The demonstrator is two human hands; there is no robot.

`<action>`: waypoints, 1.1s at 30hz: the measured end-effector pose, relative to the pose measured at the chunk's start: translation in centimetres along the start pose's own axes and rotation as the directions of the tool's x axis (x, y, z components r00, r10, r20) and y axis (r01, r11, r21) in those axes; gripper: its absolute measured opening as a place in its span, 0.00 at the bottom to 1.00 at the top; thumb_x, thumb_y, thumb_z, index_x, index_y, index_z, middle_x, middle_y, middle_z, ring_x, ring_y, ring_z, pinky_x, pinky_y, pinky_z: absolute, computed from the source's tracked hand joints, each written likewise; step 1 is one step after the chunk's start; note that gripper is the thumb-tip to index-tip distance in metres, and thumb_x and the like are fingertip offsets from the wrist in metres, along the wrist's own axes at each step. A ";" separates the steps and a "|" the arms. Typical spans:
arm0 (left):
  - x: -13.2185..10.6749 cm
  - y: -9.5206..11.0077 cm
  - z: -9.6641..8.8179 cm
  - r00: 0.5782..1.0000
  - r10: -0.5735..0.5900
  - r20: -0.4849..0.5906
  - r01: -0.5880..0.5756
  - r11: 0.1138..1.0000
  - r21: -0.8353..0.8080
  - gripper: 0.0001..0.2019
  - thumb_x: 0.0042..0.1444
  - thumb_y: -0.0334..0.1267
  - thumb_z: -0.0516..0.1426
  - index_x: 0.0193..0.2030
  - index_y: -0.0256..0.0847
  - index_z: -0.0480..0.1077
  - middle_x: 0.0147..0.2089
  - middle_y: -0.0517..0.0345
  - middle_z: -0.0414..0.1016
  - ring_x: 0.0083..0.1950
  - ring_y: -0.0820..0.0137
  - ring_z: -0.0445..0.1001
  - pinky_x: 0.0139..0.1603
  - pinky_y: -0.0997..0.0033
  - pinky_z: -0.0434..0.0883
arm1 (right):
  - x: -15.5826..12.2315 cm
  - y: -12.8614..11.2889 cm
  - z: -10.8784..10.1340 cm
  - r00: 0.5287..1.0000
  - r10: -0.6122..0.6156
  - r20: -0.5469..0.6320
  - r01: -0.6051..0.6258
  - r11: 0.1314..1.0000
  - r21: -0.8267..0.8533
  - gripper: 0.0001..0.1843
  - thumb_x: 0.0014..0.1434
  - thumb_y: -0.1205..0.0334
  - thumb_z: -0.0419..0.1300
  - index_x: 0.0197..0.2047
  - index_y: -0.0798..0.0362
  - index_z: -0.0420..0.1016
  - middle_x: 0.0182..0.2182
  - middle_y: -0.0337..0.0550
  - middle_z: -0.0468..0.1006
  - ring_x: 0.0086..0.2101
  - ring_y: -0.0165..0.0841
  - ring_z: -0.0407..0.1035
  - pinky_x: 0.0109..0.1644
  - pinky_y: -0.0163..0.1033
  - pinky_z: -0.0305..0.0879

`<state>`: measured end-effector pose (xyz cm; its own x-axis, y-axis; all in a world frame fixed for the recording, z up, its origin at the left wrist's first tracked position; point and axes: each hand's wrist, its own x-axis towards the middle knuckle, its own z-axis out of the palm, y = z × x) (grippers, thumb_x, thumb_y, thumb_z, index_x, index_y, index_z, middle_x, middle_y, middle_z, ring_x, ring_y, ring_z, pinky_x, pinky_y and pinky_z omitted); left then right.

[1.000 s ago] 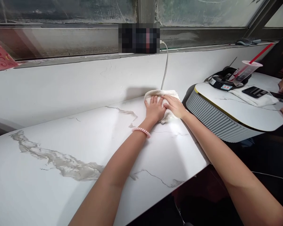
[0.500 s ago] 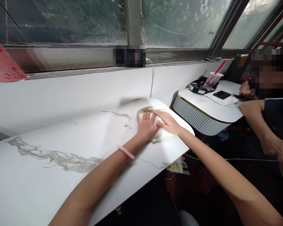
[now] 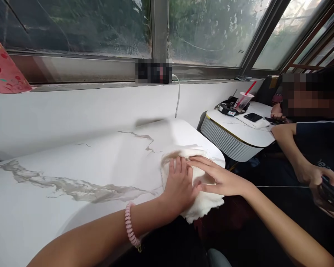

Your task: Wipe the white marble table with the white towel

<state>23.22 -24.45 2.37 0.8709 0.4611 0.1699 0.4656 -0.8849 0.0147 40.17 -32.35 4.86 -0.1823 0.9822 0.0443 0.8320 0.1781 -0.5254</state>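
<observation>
A cream-white cloth (image 3: 202,207) lies bunched at the right end of the white marbled table (image 3: 111,159), its lower part hanging over the front edge. My left hand (image 3: 180,181), a pink coil band on its wrist, presses on the cloth with bent fingers gripping it. My right hand (image 3: 218,178) rests over the cloth's right side, fingers stretched out and thumb apart. The two hands nearly meet at the left thumb.
A second table (image 3: 239,128) holds a cup with a red straw (image 3: 243,101), a black headset (image 3: 228,106) and a phone (image 3: 252,117). A person (image 3: 320,155) sits beside it. A cable (image 3: 178,97) runs down the wall from a pixelated device on the sill.
Both hands have drawn the cloth toward me, from the table's far right corner to its front edge. My left fingers are more bent; part of the cloth now hangs off the edge.
</observation>
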 end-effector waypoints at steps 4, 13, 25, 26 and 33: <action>0.6 -1.0 -0.1 0.998 -0.022 0.055 0.026 0.997 -0.077 0.26 0.64 0.46 0.50 0.61 0.29 0.64 0.70 0.32 0.56 0.71 0.42 0.53 0.67 0.38 0.55 | 1.0 -0.1 1.6 0.989 0.075 -0.131 -0.084 0.995 -0.061 0.29 0.67 0.44 0.49 0.69 0.41 0.56 0.67 0.46 0.57 0.67 0.43 0.48 0.69 0.58 0.51; 2.9 -5.5 0.8 0.981 -0.099 0.168 0.127 0.978 -0.163 0.29 0.66 0.43 0.45 0.70 0.30 0.53 0.74 0.39 0.46 0.74 0.50 0.43 0.73 0.44 0.45 | 6.2 1.7 4.0 0.975 0.008 -0.222 -0.064 0.967 -0.246 0.30 0.71 0.46 0.38 0.70 0.49 0.52 0.66 0.50 0.60 0.66 0.41 0.51 0.70 0.59 0.45; 7.9 -15.9 2.5 0.958 -0.285 0.010 0.282 0.940 -0.194 0.26 0.68 0.44 0.39 0.69 0.40 0.57 0.72 0.48 0.55 0.74 0.60 0.50 0.73 0.52 0.43 | 20.0 4.3 4.3 0.963 0.014 -0.269 -0.062 0.984 -0.168 0.31 0.71 0.50 0.36 0.70 0.55 0.53 0.66 0.49 0.60 0.66 0.39 0.51 0.69 0.53 0.44; 8.3 -16.9 2.7 0.954 -0.299 -0.008 0.292 0.936 -0.196 0.26 0.68 0.44 0.40 0.69 0.40 0.57 0.72 0.48 0.56 0.73 0.60 0.50 0.73 0.52 0.42 | 21.2 4.6 4.3 0.963 0.021 -0.270 -0.068 0.984 -0.166 0.30 0.71 0.50 0.38 0.70 0.56 0.54 0.67 0.49 0.60 0.66 0.39 0.51 0.70 0.52 0.44; 11.0 -21.9 3.6 0.944 -0.321 -0.068 0.300 0.929 -0.217 0.24 0.67 0.45 0.40 0.66 0.42 0.60 0.69 0.51 0.60 0.71 0.60 0.54 0.72 0.50 0.45 | 27.9 6.0 4.3 0.949 0.021 -0.314 -0.082 0.980 -0.182 0.27 0.70 0.54 0.42 0.67 0.55 0.61 0.65 0.46 0.64 0.65 0.39 0.54 0.69 0.49 0.47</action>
<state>23.18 0.27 0.33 0.6622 0.7155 0.2227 0.6600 -0.6976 0.2788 37.86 -4.13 -0.74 0.0086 0.9547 0.2974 0.9254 0.1051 -0.3642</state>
